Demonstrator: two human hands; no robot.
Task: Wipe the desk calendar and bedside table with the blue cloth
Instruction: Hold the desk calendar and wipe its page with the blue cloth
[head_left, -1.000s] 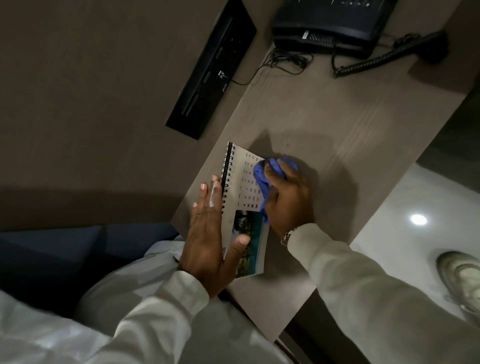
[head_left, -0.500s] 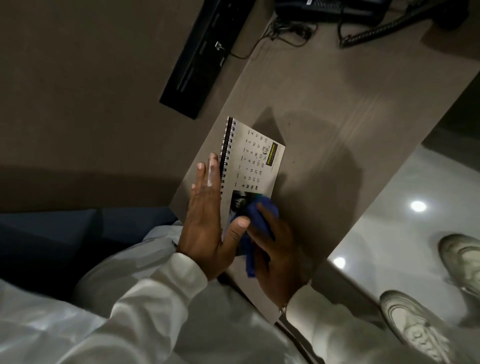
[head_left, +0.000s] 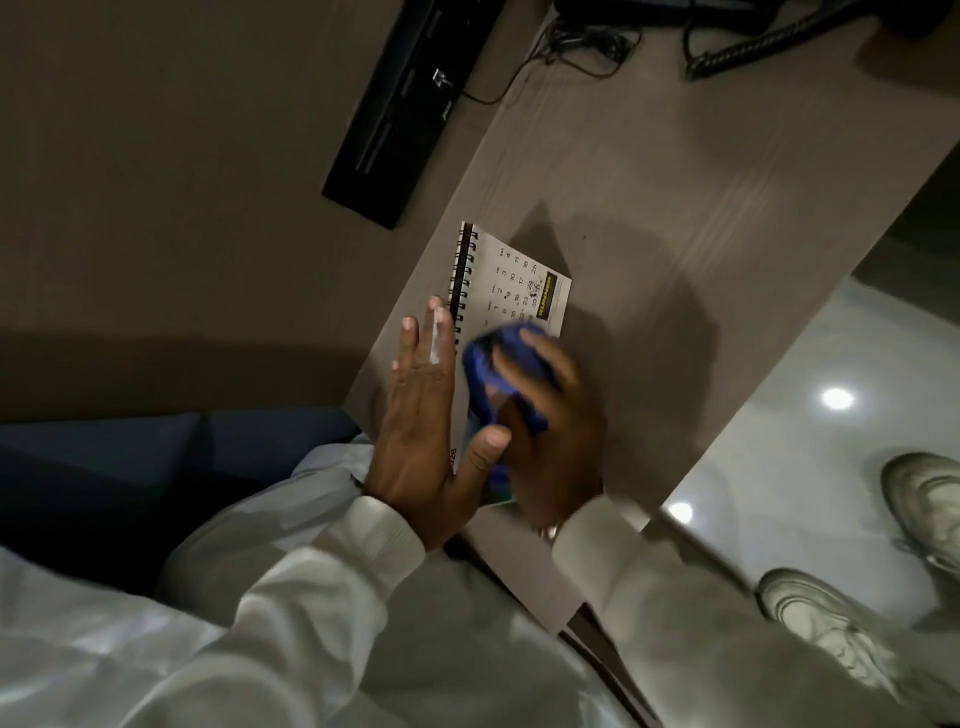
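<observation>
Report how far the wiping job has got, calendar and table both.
Done: nothing can be confirmed clean from this view. In hand: the right hand presses the bunched blue cloth on the desk calendar, while the left hand lies flat beside its spiral edge, thumb on the page. Left: the calendar's uncovered date area and the bedside table, which the cloth is not touching.

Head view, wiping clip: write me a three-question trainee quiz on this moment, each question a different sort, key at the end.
1. True or false: the cloth is in the left hand.
2. Where does the calendar lie? A) flat on the table B) on the floor C) on the phone
3. Fill in: the calendar's spiral binding runs along the edge nearest the ___ hand.

Key: 1 false, the right hand presses it on the calendar; 2 A; 3 left.
</observation>
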